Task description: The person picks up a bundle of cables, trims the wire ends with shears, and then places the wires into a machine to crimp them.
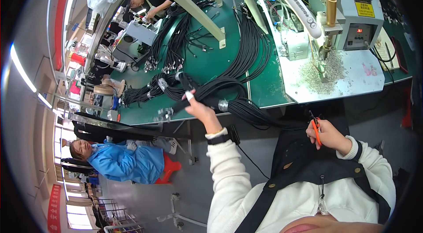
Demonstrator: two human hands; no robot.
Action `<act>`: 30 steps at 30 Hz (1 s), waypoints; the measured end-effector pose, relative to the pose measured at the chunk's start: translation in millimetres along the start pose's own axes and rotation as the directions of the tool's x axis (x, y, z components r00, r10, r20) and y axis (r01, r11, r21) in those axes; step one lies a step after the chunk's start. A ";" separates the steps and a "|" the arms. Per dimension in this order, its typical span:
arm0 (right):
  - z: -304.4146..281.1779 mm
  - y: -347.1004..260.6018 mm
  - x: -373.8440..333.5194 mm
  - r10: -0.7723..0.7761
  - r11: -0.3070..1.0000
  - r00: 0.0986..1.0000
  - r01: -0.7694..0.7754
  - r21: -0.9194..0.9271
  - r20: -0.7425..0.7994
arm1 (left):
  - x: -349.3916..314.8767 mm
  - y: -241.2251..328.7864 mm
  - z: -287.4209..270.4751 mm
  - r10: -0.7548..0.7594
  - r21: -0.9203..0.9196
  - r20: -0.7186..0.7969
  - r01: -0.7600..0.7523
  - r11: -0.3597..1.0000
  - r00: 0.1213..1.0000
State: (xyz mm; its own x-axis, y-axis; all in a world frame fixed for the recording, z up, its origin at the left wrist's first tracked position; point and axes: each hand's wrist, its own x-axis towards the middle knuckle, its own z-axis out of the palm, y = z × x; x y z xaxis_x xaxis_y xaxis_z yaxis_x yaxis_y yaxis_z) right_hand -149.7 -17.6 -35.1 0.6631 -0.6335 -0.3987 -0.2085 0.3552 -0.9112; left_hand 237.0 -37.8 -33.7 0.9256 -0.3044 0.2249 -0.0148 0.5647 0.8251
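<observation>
My left hand (202,112) is closed around a bundle of black cables (180,106) at the table's front edge. A white cover sits on one of its fingertips. Silvery connector ends (165,114) stick out to the left of that hand, and the cable loops back to the right under clear wrapping. My right hand (329,135) grips a pair of orange-handled cutters (316,131), dark tips upward, in front of the machine's plate. Whether their blades are apart is too small to tell.
More black cable bundles (253,48) lie on the green table (229,8). At the right stands a soldering machine (328,35); its white plate (304,92) is strewn with metal bits. A person in blue (128,160) sits at the left; another person (158,4) works across the table.
</observation>
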 end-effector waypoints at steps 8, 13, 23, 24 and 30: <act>14.9 -7.9 -2.6 -0.037 0.997 0.997 0.041 -0.068 0.067 | 29.8 23.8 10.6 -0.172 0.136 0.305 0.136 0.981 0.937; 21.0 -24.9 -4.4 -0.064 0.980 0.989 0.088 -0.179 0.134 | -14.5 74.1 3.3 0.127 0.188 0.279 -0.184 0.965 0.952; 99.2 -94.0 59.8 -0.939 0.098 0.289 0.747 -0.658 0.188 | -126.2 119.5 7.8 -0.246 -0.094 0.615 0.380 0.920 0.749; 113.8 -89.2 72.2 -0.909 0.255 0.371 0.857 -0.448 0.191 | -133.3 122.6 9.3 -0.236 -0.012 0.558 0.292 0.956 0.795; 119.3 -66.8 66.2 -0.656 0.483 0.657 0.744 -0.462 0.372 | -121.9 149.7 -8.9 0.034 0.269 0.395 -0.151 0.951 0.918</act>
State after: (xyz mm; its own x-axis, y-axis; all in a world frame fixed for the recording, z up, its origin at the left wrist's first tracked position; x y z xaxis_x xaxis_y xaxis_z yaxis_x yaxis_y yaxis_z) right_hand -6.1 -1.3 11.7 0.8396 -0.3938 0.3742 0.0605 -0.6168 -0.7848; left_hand 125.3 90.7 57.8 0.6998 -0.5634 0.4391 -0.2554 0.3768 0.8904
